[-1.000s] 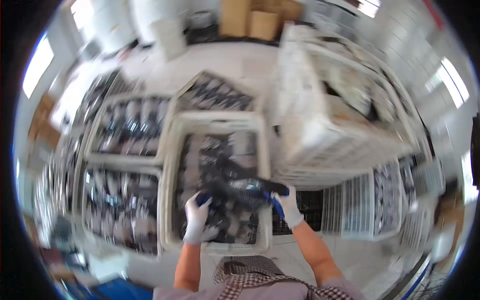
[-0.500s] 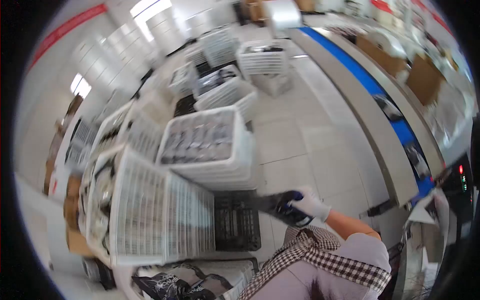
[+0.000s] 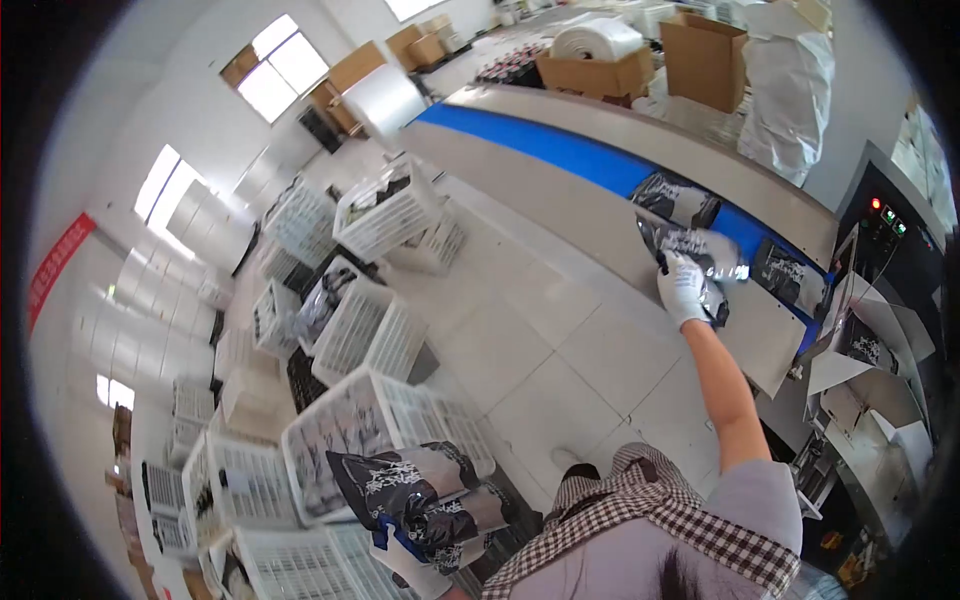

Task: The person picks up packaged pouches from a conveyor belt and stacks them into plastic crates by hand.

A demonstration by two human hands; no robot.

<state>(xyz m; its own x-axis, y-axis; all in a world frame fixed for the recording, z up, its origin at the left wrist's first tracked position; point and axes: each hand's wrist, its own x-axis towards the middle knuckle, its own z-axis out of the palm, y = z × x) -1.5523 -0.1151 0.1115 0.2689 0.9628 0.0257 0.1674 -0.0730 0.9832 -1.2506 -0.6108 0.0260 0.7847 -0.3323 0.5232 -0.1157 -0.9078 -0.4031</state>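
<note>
My right hand (image 3: 683,290), in a white glove, reaches to the near edge of the conveyor. Its fingers are closed on a black-and-clear printed plastic packet (image 3: 700,250), with part of another packet showing below. On the blue belt (image 3: 545,148) lie a dark packet (image 3: 675,200) behind it and a second one (image 3: 788,275) to the right. Low on my left side, my gloved left hand (image 3: 412,565) is wrapped round several similar black printed packets (image 3: 415,490), held in front of the white crates. A dark blue patch shows at its fingers.
White plastic crates (image 3: 385,210) stand in stacks along the left; one crate (image 3: 340,445) is full of packed items. A machine with a lit control panel (image 3: 885,215) is on the right. Cardboard boxes (image 3: 703,62) and a film roll (image 3: 597,40) sit beyond the conveyor.
The view has swung toward the conveyor. My right hand has gone from beside the crates to the belt and holds a packet there. My left hand has come into view with packets.
</note>
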